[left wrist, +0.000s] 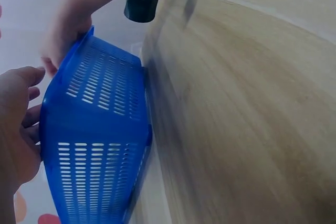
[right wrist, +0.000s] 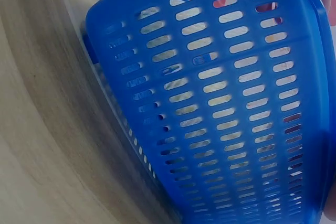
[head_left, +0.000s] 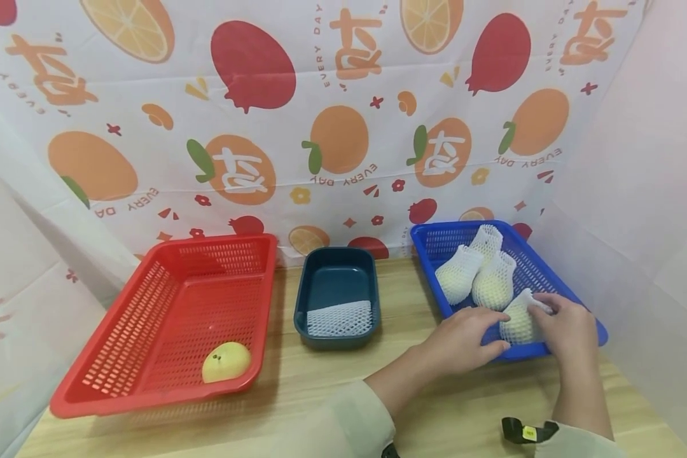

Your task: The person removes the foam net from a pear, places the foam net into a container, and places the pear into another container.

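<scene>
A pale yellow pear (head_left: 520, 323) in a white foam net stands at the near end of the blue basket (head_left: 598, 334). My right hand (head_left: 569, 324) is over its right side, pinching the top of the net between thumb and fingers. On the other side, my left hand (head_left: 464, 337) has its fingers loosely extended, fingertips right at the net. Three more netted pears (head_left: 494, 283) lie behind it. In the left wrist view, the left hand (left wrist: 18, 124) shows beside the basket's rim. The basket wall hides most of the fruit in the right wrist view.
A red basket (head_left: 166, 404) on the left holds one bare yellow pear (head_left: 226, 362). Between the baskets stands a dark teal tray (head_left: 336, 343) with an empty foam net (head_left: 340, 319) inside. A fruit-print cloth (head_left: 332, 216) hangs behind the wooden table (head_left: 298, 388).
</scene>
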Motion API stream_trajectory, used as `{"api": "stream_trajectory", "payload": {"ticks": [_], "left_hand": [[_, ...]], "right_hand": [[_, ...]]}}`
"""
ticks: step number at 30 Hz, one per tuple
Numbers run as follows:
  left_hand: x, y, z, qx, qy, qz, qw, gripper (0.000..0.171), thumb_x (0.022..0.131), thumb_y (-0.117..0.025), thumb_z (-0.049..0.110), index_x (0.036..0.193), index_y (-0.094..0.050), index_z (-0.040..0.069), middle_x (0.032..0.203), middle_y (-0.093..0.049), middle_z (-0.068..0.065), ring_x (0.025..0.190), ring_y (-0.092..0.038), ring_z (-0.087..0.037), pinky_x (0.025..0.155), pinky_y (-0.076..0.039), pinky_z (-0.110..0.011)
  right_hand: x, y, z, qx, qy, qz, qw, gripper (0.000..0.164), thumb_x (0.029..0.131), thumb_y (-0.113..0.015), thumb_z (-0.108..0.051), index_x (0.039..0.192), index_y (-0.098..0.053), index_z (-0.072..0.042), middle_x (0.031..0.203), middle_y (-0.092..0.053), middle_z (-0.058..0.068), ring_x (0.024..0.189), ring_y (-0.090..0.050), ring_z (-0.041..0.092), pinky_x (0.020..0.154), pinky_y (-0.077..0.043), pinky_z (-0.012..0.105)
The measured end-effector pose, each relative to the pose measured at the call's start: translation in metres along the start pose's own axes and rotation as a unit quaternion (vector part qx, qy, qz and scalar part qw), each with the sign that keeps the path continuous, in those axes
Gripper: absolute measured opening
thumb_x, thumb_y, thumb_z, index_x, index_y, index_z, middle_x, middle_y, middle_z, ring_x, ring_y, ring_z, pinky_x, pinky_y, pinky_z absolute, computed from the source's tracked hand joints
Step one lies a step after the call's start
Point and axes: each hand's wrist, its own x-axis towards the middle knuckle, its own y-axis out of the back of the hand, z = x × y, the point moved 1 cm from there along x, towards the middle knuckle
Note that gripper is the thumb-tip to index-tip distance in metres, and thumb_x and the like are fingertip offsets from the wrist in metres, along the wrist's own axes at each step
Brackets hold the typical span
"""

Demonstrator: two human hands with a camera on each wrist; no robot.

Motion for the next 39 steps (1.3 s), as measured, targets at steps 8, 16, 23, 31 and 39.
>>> {"api": "stream_trajectory", "payload": {"ticks": [8, 16, 23, 31, 39], "left_hand": [[-0.003, -0.001, -0.001, -0.037, 0.03, 0.017, 0.9987, 0.058, 0.097, -0.057, 0.046, 0.15, -0.039, 0.026, 0.149, -0.045, 0.011, 0.137, -0.041, -0.004, 0.11, -0.039, -0.024], [-0.008, 0.01, 0.002, -0.112, 0.054, 0.078, 0.9891, 0.092, 0.089, -0.063, 0.056, 0.158, -0.01, 0.028, 0.162, -0.019, 0.01, 0.148, -0.025, -0.012, 0.112, -0.039, -0.039], [-0.015, 0.021, 0.008, -0.162, 0.066, 0.122, 0.977, 0.106, 0.081, -0.073, 0.057, 0.157, -0.004, 0.034, 0.162, -0.019, 0.01, 0.145, -0.029, -0.012, 0.109, -0.043, -0.04], [-0.032, 0.028, 0.005, -0.167, 0.14, 0.171, 0.961, 0.105, 0.073, -0.078, 0.061, 0.155, -0.016, 0.038, 0.151, -0.037, 0.012, 0.13, -0.046, -0.01, 0.096, -0.052, -0.035], [-0.058, 0.029, -0.005, -0.16, 0.162, 0.23, 0.9464, 0.088, 0.073, -0.083, 0.049, 0.146, -0.041, 0.026, 0.133, -0.055, 0.008, 0.111, -0.057, -0.005, 0.089, -0.053, -0.022]], "right_hand": [[-0.006, 0.007, -0.018, 0.099, 0.008, 0.098, 0.99, 0.033, 0.091, -0.069, -0.027, 0.116, -0.072, -0.006, 0.121, -0.067, 0.021, 0.095, -0.071, 0.023, 0.065, -0.052, 0.013], [-0.025, 0.024, -0.061, 0.149, 0.148, 0.209, 0.955, 0.024, 0.079, -0.081, -0.01, 0.103, -0.077, -0.008, 0.1, -0.075, 0.008, 0.073, -0.047, -0.028, 0.064, -0.04, -0.002], [-0.042, 0.028, -0.095, 0.209, 0.293, 0.228, 0.905, 0.031, 0.069, -0.081, 0.008, 0.099, -0.076, 0.001, 0.094, -0.075, 0.017, 0.084, -0.058, -0.021, 0.068, -0.045, 0.0], [-0.055, 0.014, -0.123, 0.236, 0.332, 0.2, 0.891, 0.038, 0.064, -0.083, 0.011, 0.1, -0.076, -0.001, 0.092, -0.074, 0.02, 0.086, -0.061, -0.015, 0.07, -0.046, 0.002], [-0.07, -0.001, -0.143, 0.249, 0.363, 0.164, 0.883, 0.04, 0.064, -0.083, 0.011, 0.1, -0.077, -0.003, 0.09, -0.075, 0.016, 0.088, -0.062, -0.012, 0.071, -0.049, 0.005]]}}
